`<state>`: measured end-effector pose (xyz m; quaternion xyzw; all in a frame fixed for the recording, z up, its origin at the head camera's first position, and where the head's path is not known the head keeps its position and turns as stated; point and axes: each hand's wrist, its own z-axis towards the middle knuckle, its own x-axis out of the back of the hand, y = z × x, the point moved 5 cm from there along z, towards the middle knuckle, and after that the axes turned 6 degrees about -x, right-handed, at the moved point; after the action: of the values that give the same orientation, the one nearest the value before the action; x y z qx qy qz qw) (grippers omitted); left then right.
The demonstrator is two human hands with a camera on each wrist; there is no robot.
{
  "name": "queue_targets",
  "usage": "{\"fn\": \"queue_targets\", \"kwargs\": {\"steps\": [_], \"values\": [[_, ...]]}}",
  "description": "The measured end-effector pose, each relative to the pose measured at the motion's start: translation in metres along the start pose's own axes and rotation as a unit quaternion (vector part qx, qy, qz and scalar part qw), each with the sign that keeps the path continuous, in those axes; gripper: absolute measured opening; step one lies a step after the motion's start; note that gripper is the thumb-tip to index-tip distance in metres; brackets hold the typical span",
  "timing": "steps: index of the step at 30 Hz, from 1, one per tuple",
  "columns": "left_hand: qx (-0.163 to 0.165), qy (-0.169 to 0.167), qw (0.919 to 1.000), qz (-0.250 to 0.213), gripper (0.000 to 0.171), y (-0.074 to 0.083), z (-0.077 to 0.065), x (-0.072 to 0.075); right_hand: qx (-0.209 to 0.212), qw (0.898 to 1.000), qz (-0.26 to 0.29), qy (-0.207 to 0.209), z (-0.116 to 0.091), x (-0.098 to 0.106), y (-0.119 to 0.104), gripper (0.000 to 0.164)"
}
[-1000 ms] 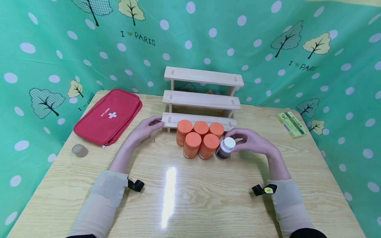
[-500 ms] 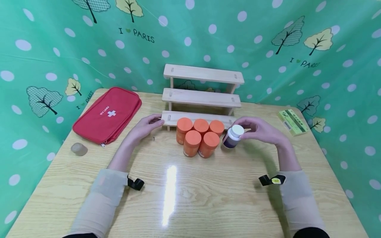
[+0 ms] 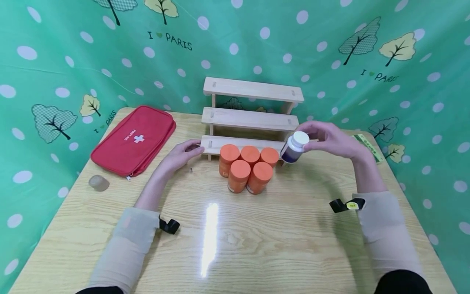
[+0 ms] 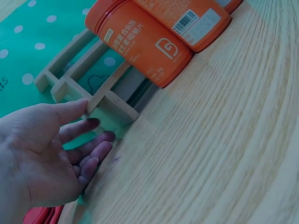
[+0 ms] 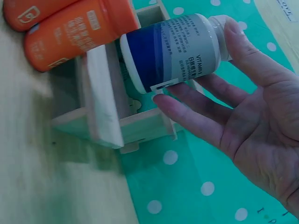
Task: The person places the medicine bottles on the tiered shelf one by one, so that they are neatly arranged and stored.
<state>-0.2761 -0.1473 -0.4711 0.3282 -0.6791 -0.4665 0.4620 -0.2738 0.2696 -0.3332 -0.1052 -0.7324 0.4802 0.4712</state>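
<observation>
My right hand [image 3: 328,139] holds a white pill bottle [image 3: 295,147] with a dark blue label, thumb on its white cap [image 5: 224,37] and fingers against its side. The bottle is tilted and raised near the right end of the wooden step shelf's [image 3: 235,143] lowest board. In the right wrist view, the label on this bottle [image 5: 175,51] reads VITAMIN. My left hand [image 3: 181,154] touches the left end of that board; in the left wrist view its thumb [image 4: 74,111] meets the board's end, the other fingers loosely bent. Several orange bottles [image 3: 239,175] stand before the shelf.
A red first aid pouch [image 3: 134,141] lies at the back left, with a small greyish cap-like object [image 3: 98,183] in front of it. At the far right is a green and yellow box [image 3: 369,147], partly hidden by my right hand. A green polka-dot curtain [image 3: 257,45] surrounds the table.
My right hand has lifted the white pill bottle from beside the orange bottles, up and to the right, tilting it. My left hand stays at the shelf's end.
</observation>
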Motion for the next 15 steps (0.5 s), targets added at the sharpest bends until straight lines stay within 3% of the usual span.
{"fn": "queue_targets", "kwargs": {"steps": [15], "values": [[0.002, -0.004, 1.0, -0.007, 0.066, 0.002, 0.003, -0.001, -0.01, 0.999, 0.02, 0.031, 0.052, 0.039, -0.049, 0.035]]}}
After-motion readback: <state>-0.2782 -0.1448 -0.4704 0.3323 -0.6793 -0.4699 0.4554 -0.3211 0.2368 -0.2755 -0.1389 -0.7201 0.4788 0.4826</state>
